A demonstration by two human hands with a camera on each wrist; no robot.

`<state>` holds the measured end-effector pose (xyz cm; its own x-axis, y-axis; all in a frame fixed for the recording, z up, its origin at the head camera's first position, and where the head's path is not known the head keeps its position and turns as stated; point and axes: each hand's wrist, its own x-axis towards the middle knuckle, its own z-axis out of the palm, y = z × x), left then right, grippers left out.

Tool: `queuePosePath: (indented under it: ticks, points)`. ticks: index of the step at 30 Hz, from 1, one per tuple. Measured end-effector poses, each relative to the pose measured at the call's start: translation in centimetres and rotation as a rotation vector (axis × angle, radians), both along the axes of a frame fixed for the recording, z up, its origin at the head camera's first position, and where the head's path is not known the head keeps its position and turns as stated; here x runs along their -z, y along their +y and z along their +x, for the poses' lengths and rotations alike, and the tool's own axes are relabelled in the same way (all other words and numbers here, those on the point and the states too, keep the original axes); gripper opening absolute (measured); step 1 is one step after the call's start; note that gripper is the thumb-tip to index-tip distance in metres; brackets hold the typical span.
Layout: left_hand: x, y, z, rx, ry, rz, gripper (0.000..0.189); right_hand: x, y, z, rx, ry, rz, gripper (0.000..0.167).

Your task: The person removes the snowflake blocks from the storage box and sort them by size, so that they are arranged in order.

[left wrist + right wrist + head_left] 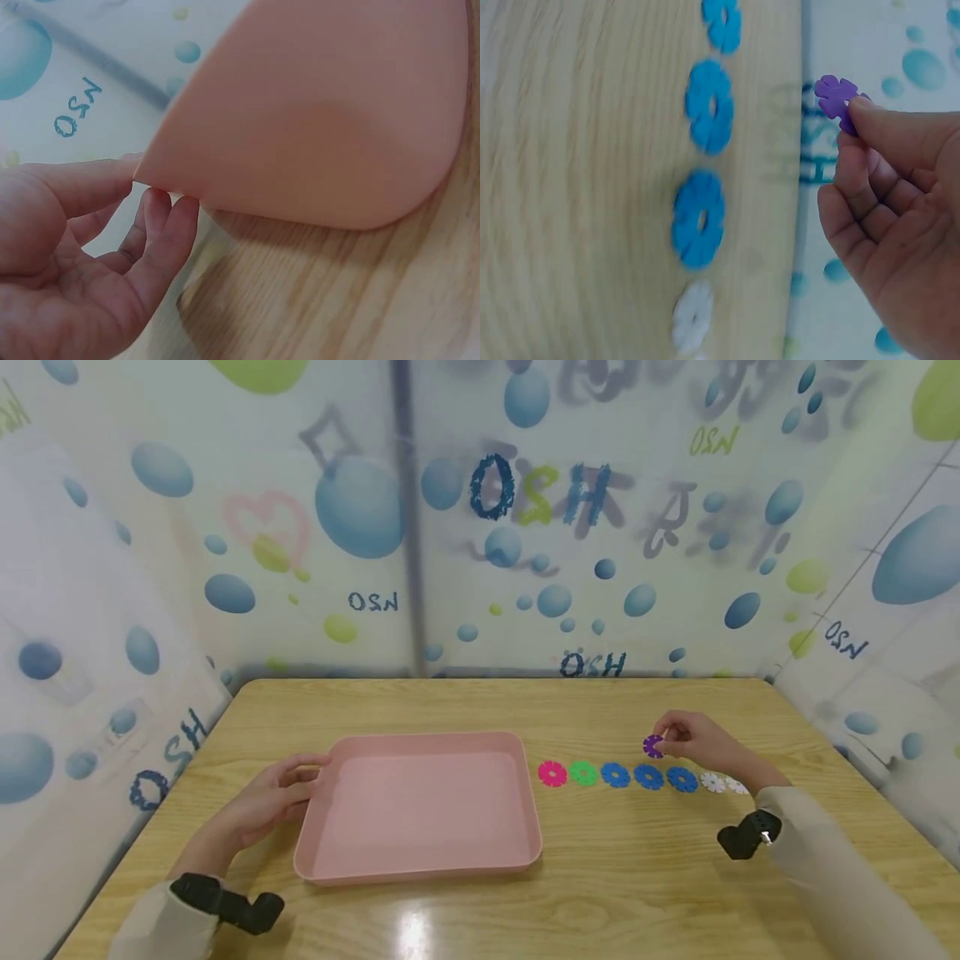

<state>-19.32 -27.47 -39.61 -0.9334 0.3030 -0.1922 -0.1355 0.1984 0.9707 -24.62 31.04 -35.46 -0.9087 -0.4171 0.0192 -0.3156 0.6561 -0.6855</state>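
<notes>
My right hand (pixel 703 745) pinches a purple snowflake building disc (pixel 654 746) between thumb and fingers, held above the table behind a row of similar discs. In the right wrist view the purple disc (pixel 835 97) is gripped at its edge, most of its notched face showing. My left hand (pixel 281 797) holds the left rim of a shallow pink tray (pixel 420 868). Thumb and fingers meet the tray's edge (pixel 300 150) in the left wrist view, with some fingertips hidden. No discs lie inside the tray.
The row on the wooden table (pixel 600 877) runs from a pink disc (pixel 552 774) by the tray, through a green disc (pixel 582 773) and three blue discs (pixel 648 777), to white discs (pixel 712 782) partly under my right wrist. A patterned curtain (pixel 465 602) hangs behind.
</notes>
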Motion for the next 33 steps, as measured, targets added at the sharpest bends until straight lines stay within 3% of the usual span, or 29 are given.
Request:
queuePosePath:
  ticks: [8, 19, 23, 33]
  points:
    - [-0.5, 0.4, -0.2, 0.001, 0.001, 0.001, 0.050, 0.8, 5.8, 1.9, 0.209, -0.012, 0.042, 0.023]
    - [-0.4, 0.4, -0.2, 0.016, 0.015, 0.005, 0.050, 2.5, 11.6, 4.0, 0.387, -0.090, 0.073, 0.041]
    - [-0.3, 0.4, -0.1, 0.010, 0.009, 0.014, 0.051, 2.9, 13.0, 4.4, 0.415, -0.081, 0.069, 0.041]
    - [-0.2, 0.0, 0.1, 0.010, 0.011, 0.009, 0.051, 3.2, 15.3, 5.1, 0.399, -0.015, 0.078, 0.038]
